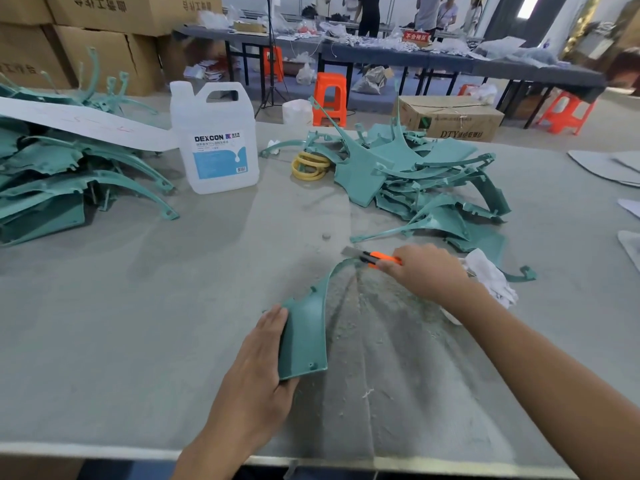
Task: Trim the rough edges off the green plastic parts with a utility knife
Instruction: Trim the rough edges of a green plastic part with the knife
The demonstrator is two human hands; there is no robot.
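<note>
A worker's left hand (pixel 263 358) grips the near, wide end of a green plastic part (pixel 304 337), fingers curled under its edge, the bare forearm reaching in from the near edge. Farther out and to the right, the right hand (pixel 427 271) closes around a utility knife (pixel 377 258), its forearm stretching diagonally from the near right.

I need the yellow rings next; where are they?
In the head view, the yellow rings lie on the table between the white jug on their left and the right-hand pile of green parts.
</note>
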